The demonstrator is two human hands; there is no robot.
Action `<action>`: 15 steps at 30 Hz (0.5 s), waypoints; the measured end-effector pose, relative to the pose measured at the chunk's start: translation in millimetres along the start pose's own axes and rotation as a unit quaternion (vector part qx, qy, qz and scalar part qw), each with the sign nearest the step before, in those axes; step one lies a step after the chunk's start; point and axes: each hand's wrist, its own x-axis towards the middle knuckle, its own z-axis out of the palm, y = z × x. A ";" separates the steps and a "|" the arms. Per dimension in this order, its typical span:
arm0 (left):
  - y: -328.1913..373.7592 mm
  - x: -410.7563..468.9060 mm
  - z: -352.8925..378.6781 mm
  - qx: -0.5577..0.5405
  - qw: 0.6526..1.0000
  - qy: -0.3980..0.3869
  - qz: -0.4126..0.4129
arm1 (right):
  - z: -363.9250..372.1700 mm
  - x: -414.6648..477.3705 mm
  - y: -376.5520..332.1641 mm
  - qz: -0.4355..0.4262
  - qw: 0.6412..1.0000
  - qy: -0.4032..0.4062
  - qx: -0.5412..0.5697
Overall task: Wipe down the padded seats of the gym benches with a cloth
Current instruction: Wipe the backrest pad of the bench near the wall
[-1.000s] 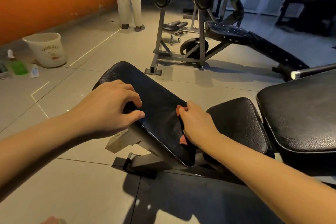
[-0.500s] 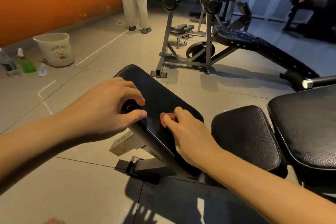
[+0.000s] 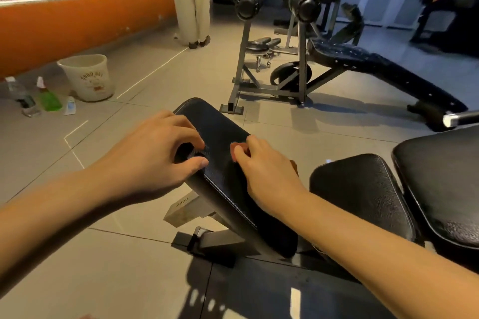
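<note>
Head-worn wide-angle view, facing forward and down, close above bench pad (image 3: pixel 220 124)

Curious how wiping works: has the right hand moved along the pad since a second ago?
Yes. Against the black pad, the right hand with the reddish cloth has slid from the pad's right edge toward its middle.

Two hands show, the left hand (image 3: pixel 155 158) and the right hand (image 3: pixel 267 176), with one reddish cloth (image 3: pixel 235 150). Three black pads sit close: a tilted pad (image 3: pixel 223 127), a middle pad (image 3: pixel 363 194) and a larger pad (image 3: pixel 445 184). One decline bench (image 3: pixel 363 59) stands behind. By the wall are one white bucket (image 3: pixel 88 77) and three bottles: a clear bottle (image 3: pixel 23 96), a green spray bottle (image 3: pixel 48 98), a small white bottle (image 3: pixel 70 106). One person (image 3: pixel 191 0) stands beyond.
</note>
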 end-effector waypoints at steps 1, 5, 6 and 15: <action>0.0 -0.6 -0.3 0.004 1.000 -0.001 -0.002 | 0.6 -1.8 -0.6 -0.023 1.000 -0.005 0.000; 1.6 0.5 2.8 0.019 1.000 0.004 -0.003 | 7.1 -3.2 42.7 0.097 0.992 -0.073 -0.031; 2.5 0.5 2.7 0.018 1.000 0.008 -0.005 | 6.1 -8.5 49.0 0.125 0.985 -0.114 -0.035; 3.8 -1.6 2.8 0.033 0.999 0.010 0.006 | -30.3 14.3 4.0 0.095 0.995 -0.032 -0.020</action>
